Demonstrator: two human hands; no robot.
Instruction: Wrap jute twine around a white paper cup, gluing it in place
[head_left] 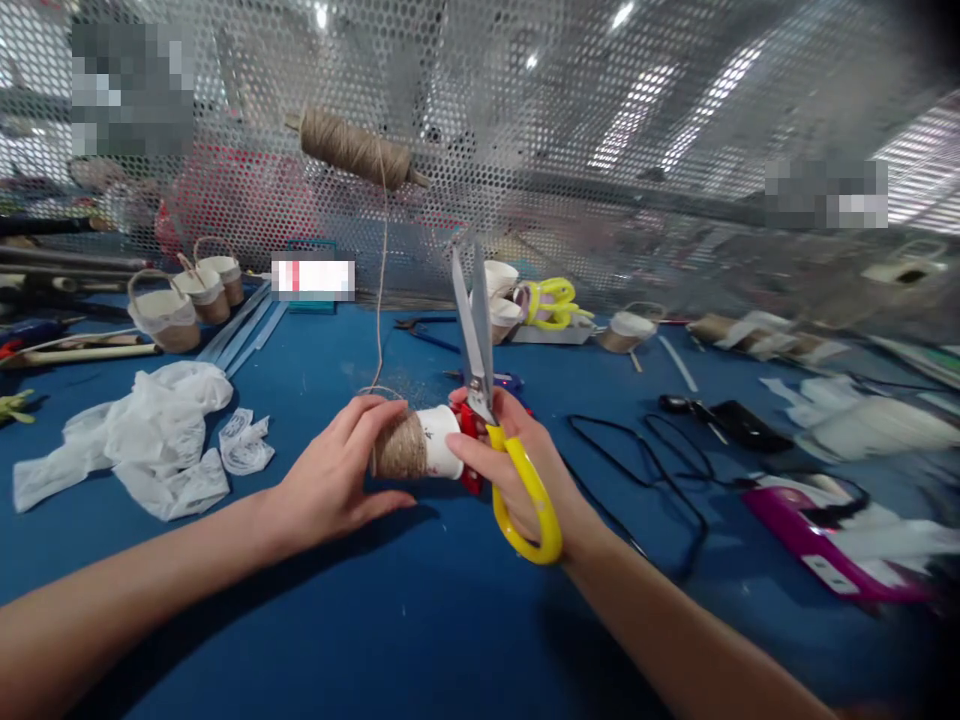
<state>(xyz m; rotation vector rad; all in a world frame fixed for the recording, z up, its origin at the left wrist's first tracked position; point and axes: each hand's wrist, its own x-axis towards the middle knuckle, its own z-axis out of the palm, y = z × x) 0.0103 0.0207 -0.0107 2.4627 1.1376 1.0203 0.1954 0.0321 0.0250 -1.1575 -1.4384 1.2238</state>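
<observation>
My left hand [330, 480] grips the twine-wrapped end of a paper cup [420, 443] lying on its side above the blue table [420, 610]. My right hand [517, 465] touches the cup's white rim end with its fingertips while holding yellow-handled scissors [487, 400], blades slightly apart and pointing up. A strand of twine [382, 270] runs from the cup up to a twine spool [354, 147] mounted on the perforated metal screen [525, 120].
Crumpled white plastic [150, 430] lies at left. Small twine-wrapped cup baskets [180, 300] stand at back left, more cups and yellow scissors [551, 300] at back centre. Black cords [645, 470], a phone [742, 425] and a pink-edged tool [817, 540] lie at right.
</observation>
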